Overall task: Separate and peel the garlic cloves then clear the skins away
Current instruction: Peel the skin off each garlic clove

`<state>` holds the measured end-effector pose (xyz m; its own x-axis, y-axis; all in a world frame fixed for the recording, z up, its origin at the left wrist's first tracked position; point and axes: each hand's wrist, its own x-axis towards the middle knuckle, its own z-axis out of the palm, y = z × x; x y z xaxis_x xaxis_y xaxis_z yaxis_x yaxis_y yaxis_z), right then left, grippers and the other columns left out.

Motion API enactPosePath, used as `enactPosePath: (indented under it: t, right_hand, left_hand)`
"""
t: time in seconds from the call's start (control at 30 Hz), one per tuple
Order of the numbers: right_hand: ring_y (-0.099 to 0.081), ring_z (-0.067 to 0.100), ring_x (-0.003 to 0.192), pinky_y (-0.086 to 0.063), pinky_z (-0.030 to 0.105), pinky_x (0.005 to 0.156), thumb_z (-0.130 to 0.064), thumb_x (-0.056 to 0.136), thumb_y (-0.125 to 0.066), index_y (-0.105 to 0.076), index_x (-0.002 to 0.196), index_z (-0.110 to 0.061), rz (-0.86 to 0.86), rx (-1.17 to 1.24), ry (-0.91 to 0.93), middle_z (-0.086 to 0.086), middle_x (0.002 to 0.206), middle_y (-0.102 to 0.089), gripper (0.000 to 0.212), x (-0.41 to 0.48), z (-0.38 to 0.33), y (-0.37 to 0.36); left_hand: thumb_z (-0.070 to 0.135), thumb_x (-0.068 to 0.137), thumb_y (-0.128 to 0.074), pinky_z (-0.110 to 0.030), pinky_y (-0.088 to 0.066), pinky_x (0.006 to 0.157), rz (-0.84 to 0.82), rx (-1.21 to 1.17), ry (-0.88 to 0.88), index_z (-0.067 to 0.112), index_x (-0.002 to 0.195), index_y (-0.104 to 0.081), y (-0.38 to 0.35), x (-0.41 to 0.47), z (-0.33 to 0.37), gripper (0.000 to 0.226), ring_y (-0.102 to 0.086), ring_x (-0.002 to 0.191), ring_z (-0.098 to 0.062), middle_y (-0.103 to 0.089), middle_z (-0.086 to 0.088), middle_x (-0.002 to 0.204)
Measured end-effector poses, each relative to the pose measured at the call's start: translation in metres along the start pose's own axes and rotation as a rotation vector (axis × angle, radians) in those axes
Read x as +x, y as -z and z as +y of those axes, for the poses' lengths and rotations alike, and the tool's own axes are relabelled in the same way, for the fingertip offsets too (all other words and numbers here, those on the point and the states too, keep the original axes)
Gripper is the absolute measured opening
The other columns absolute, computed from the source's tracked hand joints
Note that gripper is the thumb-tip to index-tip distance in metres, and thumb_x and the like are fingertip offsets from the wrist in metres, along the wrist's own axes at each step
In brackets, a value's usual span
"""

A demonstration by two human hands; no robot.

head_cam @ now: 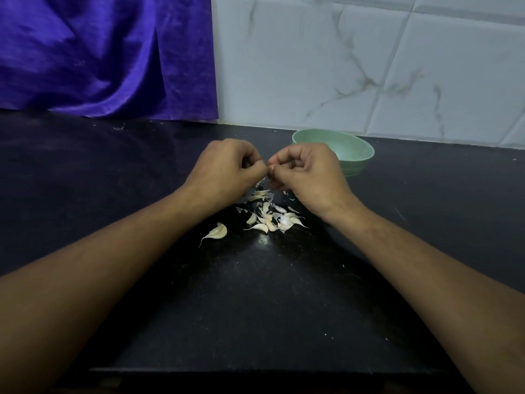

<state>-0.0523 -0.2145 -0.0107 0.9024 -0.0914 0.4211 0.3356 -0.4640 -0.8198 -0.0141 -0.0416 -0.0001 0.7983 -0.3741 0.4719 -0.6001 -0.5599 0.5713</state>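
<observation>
**Peeling garlic over the pile: why everything is sitting where it is**

So both hands are working right together, hovering above the glossy black stone countertop (pixel 255 308), towards its back edge. The left hand (pixel 227 169) and right hand (pixel 306 174) are both curled up tight, thumbs and fingertips (pixel 257 166) meeting in the middle. They're pinching something tiny between them, and I'm guessing it's a held clove, but the fingers are hiding it almost completely. A pale papery skin flap (pixel 260 182) is hanging just under the pinch.

The heap of small white garlic cloves and loose skins (pixel 270 217) is lying straight below the hands, which makes sense, since whatever is coming off is dropping onto the same spot and not scattering. One plump lone clove (pixel 217 231) is sitting a bit apart, on the left side of the heap.

The round pale green bowl (pixel 352 149) is waiting just behind the right hand, near the back edge by the grey marble-look tiled wall (pixel 369 66). It's probably for peeled cloves, though I can't see inside it. A purple cloth (pixel 99 52) is hanging at the back left corner.

Plenty of peeling is looking left to do, and no clearing is happening yet.
</observation>
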Motion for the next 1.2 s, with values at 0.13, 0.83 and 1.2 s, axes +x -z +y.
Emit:
enactPosePath:
  t: [0.13,0.83,1.2]
  right_hand:
    - [-0.076,0.026,0.07,-0.065,0.048,0.076,0.001,0.093,-0.071,-0.074,0.091,-0.003,-0.01,0.134,-0.058,0.015,0.076,-0.076,0.006,-0.001,0.0,-0.002]
    - [-0.075,0.022,0.072,-0.062,0.031,0.066,0.002,0.094,-0.07,-0.071,0.098,-0.003,-0.013,0.156,0.049,0.019,0.085,-0.074,0.007,-0.002,-0.01,0.008]
    - [-0.075,0.022,0.075,-0.064,0.038,0.071,-0.002,0.099,-0.065,-0.069,0.11,-0.007,-0.007,0.471,-0.137,0.011,0.09,-0.074,0.013,-0.001,-0.011,0.013]
  left_hand:
    - [0.026,0.091,-0.069,-0.03,-0.058,0.058,0.022,-0.066,0.067,0.02,0.077,-0.073,-0.002,0.0,0.003,0.016,-0.071,0.058,-0.009,-0.073,0.001,0.069]
    - [0.011,0.101,-0.058,-0.029,-0.057,0.054,-0.156,-0.597,0.296,0.004,0.091,-0.068,-0.003,0.003,0.003,0.016,-0.067,0.072,-0.017,-0.066,-0.005,0.076]
    - [0.019,0.099,-0.056,-0.044,-0.065,0.063,-0.051,-0.248,0.201,0.011,0.083,-0.074,0.005,0.004,-0.006,0.025,-0.076,0.076,-0.024,-0.075,-0.008,0.082]
